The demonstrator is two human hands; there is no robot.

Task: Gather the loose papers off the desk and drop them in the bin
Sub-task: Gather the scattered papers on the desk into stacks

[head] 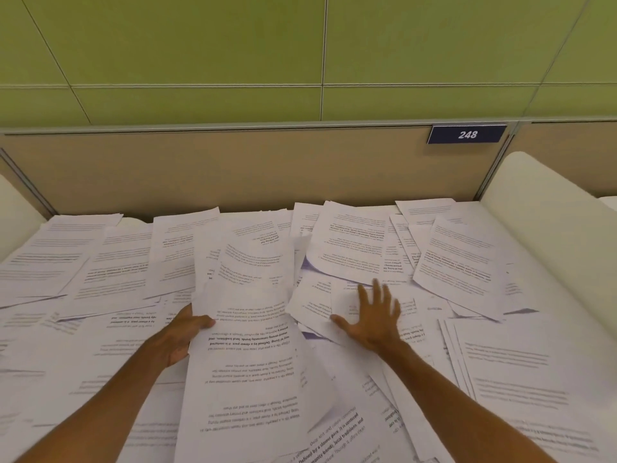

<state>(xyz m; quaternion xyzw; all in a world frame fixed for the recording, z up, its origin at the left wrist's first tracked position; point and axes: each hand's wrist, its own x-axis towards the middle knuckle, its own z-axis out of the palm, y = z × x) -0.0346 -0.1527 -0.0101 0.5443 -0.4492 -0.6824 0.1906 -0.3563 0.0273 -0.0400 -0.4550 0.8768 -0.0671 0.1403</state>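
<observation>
**Papers spread over counter; one sheaf in left grip**

The counter (pixel 526 265) is covered almost edge to edge by loose printed papers (pixel 457 259), overlapped at all angles. A sheaf (pixel 248 355) of several sheets is grasped at its left edge by the left grip (pixel 185 339), thumb on top. The sheaf is raised off the layer below. The right grip (pixel 372 317) is released, with fingers straight and spread, and is laid flat on papers just right of the sheaf. Slight blur is noted at its fingertips. A beige partition (pixel 233 168) is seen behind the counter, with a blue plate (pixel 467 134) marked 248 near its top right. A green wall (pixel 200 45) is seen above.
</observation>
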